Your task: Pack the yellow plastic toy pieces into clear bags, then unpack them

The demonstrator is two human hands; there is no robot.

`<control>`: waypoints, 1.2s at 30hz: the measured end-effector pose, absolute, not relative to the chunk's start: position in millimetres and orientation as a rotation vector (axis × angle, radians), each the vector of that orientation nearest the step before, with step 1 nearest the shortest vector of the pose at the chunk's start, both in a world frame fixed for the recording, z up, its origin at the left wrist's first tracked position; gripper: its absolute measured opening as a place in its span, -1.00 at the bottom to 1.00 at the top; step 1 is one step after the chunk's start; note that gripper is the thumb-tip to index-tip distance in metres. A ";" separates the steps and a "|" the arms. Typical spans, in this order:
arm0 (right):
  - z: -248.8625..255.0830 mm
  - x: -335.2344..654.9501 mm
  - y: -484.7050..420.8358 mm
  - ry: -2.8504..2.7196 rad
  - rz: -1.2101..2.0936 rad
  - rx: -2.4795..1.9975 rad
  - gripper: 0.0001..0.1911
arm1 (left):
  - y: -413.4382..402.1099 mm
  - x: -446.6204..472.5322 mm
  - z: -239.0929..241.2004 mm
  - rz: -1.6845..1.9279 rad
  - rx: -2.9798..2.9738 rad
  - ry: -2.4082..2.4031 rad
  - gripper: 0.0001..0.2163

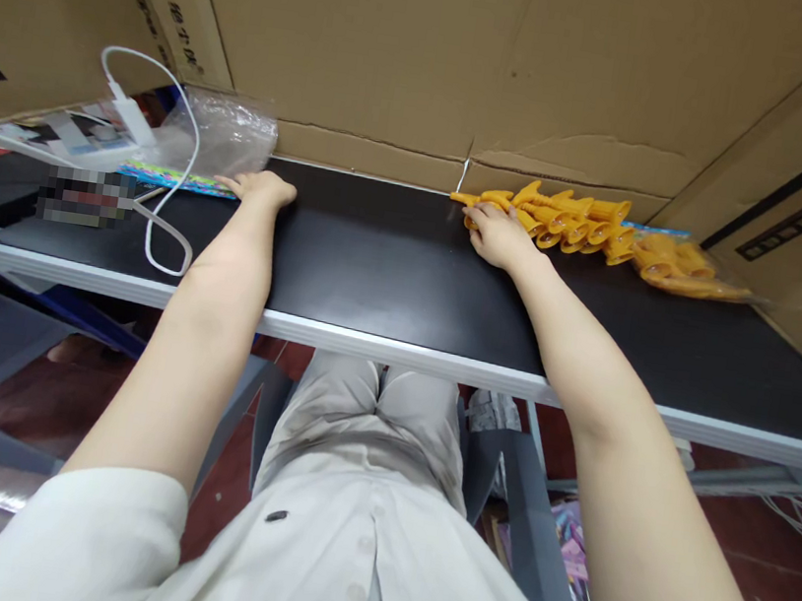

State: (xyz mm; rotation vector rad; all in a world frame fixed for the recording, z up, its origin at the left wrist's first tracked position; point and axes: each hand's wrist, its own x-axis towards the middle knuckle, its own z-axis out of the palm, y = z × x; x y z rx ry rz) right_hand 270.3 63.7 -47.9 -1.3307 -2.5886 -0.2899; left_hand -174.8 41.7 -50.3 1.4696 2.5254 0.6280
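Observation:
My left hand [262,187] reaches to the far left of the black tabletop [377,257], fingers on the edge of a colourful printed card [165,177] lying under a clear plastic bag [223,131]. My right hand [498,233] rests at the near end of a heap of orange plastic toy pieces [568,220], fingers curled on one piece. Whether the left fingers grip the card is unclear.
More orange pieces sit in a clear bag [685,266] at the right. A white charger and cable [159,157] loop over the table's left side. Cardboard walls [422,45] close in the back and sides. Grey plastic chairs stand below.

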 end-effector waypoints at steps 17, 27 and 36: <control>-45.7 270.5 61.2 -2.595 -0.298 -1.335 -0.33 | -6.0 -153.2 -25.5 1.067 1.158 2.798 -0.23; -44.7 270.0 61.3 -2.576 -0.279 -1.348 -0.33 | -55.0 -208.2 -21.2 1.089 1.087 2.787 -0.18; -43.4 269.8 58.6 -2.576 -0.283 -1.376 -0.33 | -51.1 -215.9 -27.9 1.179 1.239 2.719 -0.23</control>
